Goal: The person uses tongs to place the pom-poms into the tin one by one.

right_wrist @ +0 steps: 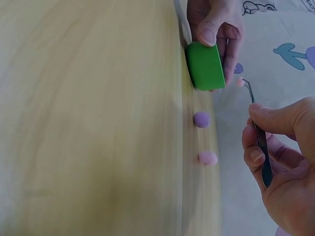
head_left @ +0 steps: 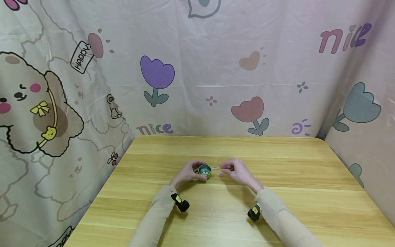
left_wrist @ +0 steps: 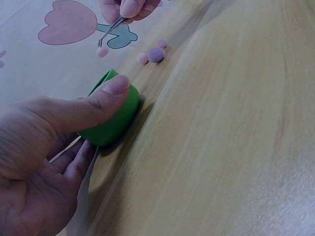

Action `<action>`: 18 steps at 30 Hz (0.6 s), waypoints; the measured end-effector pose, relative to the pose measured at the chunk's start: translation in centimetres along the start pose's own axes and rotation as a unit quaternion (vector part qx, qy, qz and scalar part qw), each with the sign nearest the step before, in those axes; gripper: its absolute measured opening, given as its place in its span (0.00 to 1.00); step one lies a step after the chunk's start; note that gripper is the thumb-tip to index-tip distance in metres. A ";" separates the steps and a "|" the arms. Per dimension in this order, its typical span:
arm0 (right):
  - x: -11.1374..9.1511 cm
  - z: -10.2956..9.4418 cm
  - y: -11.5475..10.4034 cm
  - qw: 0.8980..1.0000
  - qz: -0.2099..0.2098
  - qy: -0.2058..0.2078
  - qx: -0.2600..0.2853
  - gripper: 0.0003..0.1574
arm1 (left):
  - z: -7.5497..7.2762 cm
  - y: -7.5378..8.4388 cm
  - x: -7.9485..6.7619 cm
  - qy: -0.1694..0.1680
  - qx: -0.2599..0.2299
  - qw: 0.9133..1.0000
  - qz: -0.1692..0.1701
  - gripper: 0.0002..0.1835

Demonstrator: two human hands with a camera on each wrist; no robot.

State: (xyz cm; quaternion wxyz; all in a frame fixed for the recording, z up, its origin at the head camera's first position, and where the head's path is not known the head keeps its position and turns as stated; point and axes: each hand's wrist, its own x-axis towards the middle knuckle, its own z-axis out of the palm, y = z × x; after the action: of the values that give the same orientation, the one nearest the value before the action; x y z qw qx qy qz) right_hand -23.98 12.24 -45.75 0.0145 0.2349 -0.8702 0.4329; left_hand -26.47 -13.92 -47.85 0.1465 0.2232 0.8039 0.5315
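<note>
My left hand grips a small round green cup at the table, thumb on the near side and fingers round the far side. Several small pale and bluish bits lie inside it in the head view. My right hand pinches bent-tip tweezers between thumb and fingers. At their tips hangs a small pink pom-pom, raised to the right of the cup. On the wood beside the cup sit a purple pom-pom and two pink pom-poms, close together.
Wood-grain table runs beneath both hands. Behind it hangs a pale printed cloth with flowers, reaching round both sides. A small black camera is strapped at the left wrist, and another black camera at the right.
</note>
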 end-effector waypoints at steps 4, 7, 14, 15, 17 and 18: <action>0.2 0.2 -0.4 1.000 0.004 -0.010 0.019 0.09 | 0.0 0.0 0.0 -0.001 -0.004 1.000 0.004 0.34; 0.4 0.4 -0.6 0.999 0.010 -0.018 0.033 0.10 | 0.0 0.0 0.0 -0.002 -0.006 1.000 0.006 0.34; 0.9 0.7 -0.8 0.999 0.013 -0.021 0.037 0.10 | 0.0 -0.1 0.0 -0.001 -0.010 1.000 0.009 0.34; 0.9 0.7 -0.8 0.999 0.014 -0.022 0.038 0.10 | -0.1 0.0 0.0 -0.002 -0.009 1.000 0.009 0.34; 1.0 0.8 -0.9 0.999 0.011 -0.023 0.038 0.09 | -0.1 0.0 -0.1 -0.002 -0.009 1.000 0.009 0.33; 1.1 0.8 -0.9 0.999 0.009 -0.023 0.037 0.09 | -0.1 0.1 -0.1 -0.001 -0.008 1.000 0.009 0.33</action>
State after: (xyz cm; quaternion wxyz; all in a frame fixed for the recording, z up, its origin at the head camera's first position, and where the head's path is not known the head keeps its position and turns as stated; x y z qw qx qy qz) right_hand -24.41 10.75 -45.29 -0.0187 0.2372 -0.8559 0.4592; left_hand -26.41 -14.00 -47.75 0.1448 0.2297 0.7975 0.5388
